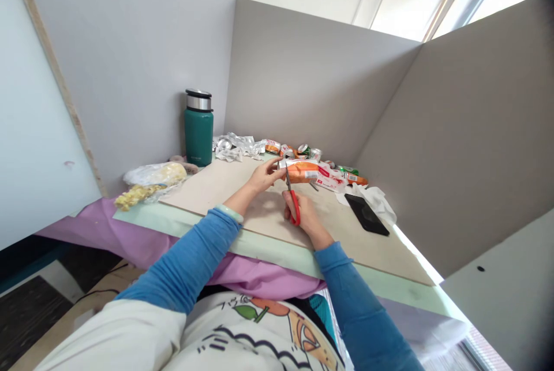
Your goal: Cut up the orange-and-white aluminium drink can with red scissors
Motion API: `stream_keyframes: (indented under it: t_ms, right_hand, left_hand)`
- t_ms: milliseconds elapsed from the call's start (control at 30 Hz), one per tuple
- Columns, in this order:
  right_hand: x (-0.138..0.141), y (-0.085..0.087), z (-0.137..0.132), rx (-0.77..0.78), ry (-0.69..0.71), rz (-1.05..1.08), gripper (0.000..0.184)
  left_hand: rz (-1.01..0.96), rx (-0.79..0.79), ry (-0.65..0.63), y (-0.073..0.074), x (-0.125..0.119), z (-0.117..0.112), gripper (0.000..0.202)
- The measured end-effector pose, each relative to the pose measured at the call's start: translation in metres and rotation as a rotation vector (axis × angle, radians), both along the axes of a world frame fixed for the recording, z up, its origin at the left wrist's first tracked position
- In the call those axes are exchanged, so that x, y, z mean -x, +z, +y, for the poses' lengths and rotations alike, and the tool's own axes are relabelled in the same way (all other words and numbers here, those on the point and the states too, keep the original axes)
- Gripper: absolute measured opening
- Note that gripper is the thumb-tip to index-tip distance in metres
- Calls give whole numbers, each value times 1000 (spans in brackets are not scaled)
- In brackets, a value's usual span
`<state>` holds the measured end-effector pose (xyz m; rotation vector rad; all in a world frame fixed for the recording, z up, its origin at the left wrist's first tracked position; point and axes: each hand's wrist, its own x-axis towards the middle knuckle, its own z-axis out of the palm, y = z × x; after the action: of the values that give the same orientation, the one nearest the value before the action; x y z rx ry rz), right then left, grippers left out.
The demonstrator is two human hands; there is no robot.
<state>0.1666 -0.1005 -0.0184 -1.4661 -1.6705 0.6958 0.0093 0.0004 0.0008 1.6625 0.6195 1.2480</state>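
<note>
Above the beige board (212,186), our left fingers (277,174) pinch the end of a glossy orange drinks can (303,172), partly hiding it; our right fingers (287,200) curl round red-handled scissors (296,208), whose slim metal blades overlap the can, tips hard to make out.

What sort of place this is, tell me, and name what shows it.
Probably an indoor work cubicle: grey partitions stand behind and on both sides of a flat board, and the right hand holds red-handled scissors at an orange can.
</note>
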Motion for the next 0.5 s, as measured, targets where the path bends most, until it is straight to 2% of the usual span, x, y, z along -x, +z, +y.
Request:
stream_keyframes:
  t_ms: [500]
  right_hand:
    - [-1,-2,1,-21,14,-14,48]
  left_hand:
    - [-4,5,2,-1,-1,2,69]
